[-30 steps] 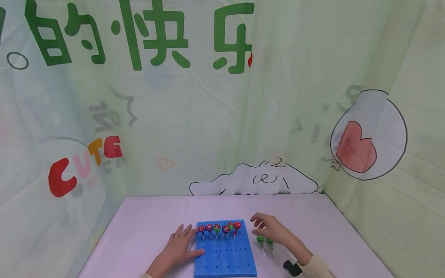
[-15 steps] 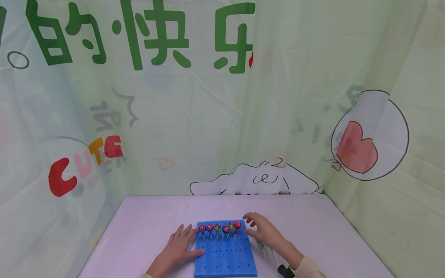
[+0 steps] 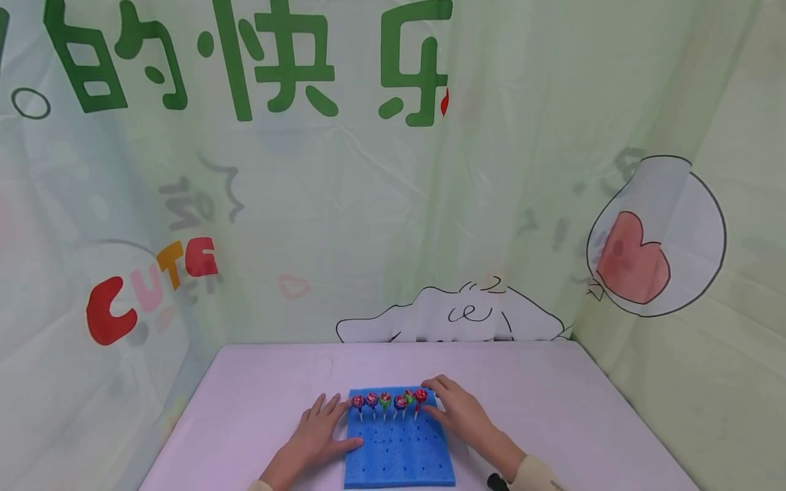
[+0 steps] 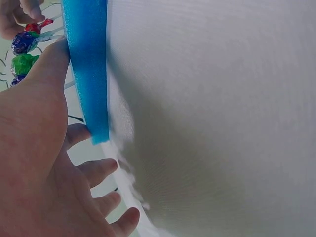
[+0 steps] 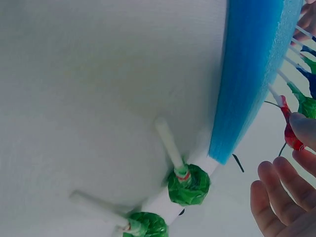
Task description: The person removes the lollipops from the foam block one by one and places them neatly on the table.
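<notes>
A blue foam board [image 3: 399, 450] with rows of small holes lies on the table. Along its far side several wrapped lollipops stand upright on their sticks. At the right end of that row is a red lollipop [image 3: 420, 395]. My right hand [image 3: 463, 412] reaches in from the right, thumb and forefinger apart on either side of the red lollipop's head, fingertips right at it. On the left, my left hand [image 3: 313, 433] rests against the board with fingers spread, its thumb [image 4: 52, 64] over the top and a fingertip at the board's edge.
Two green lollipops, one nearer the board [image 5: 189, 185] and one farther off [image 5: 145, 224], lie on the table right of the board, mostly hidden by the right arm in the head view. A printed curtain [image 3: 368, 204] rises behind the pale table [image 3: 276, 368].
My right hand has moved left from above the green lollipops to the red lollipop at the row's right end. The left hand has stayed at the board's left side.
</notes>
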Demonstrator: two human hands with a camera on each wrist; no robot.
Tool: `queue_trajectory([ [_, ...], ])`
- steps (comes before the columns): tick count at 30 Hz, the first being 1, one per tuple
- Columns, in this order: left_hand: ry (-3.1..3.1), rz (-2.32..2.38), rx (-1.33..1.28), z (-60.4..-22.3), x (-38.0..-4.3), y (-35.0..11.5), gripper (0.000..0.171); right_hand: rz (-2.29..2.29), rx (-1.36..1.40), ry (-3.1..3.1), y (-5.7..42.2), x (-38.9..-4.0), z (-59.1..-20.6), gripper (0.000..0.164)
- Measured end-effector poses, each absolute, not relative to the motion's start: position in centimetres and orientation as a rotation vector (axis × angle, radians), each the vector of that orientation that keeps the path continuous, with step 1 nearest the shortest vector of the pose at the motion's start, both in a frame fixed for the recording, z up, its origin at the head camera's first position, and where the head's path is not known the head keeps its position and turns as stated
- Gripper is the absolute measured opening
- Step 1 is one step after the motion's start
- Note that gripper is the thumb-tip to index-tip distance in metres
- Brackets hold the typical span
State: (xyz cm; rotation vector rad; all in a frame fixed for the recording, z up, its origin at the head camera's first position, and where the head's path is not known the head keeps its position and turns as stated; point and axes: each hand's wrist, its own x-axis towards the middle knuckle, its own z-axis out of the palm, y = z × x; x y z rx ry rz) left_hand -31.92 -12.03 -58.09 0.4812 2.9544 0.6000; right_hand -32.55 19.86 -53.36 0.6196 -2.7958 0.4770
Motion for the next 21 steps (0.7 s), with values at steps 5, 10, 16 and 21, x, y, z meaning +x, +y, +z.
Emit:
queue_trajectory([
  [5,2.951,0.602,0.475,-57.84,-31.87,-11.99,0.094,0.449,0.620,-2.781,19.31,-32.38,-53.23,0.040],
  [10,2.948,0.606,0.474,-57.75,-31.83,-11.92,0.094,0.436,0.610,-2.758,19.11,-32.16,-53.06,0.038],
  [16,2.940,0.619,0.480,-57.40,-31.71,-11.86,0.093,0.437,0.608,-2.743,19.13,-32.17,-53.18,0.036],
  [21,2.931,0.621,0.471,-57.32,-31.63,-11.82,0.092,0.437,0.616,-2.733,19.14,-32.29,-53.50,0.034],
])
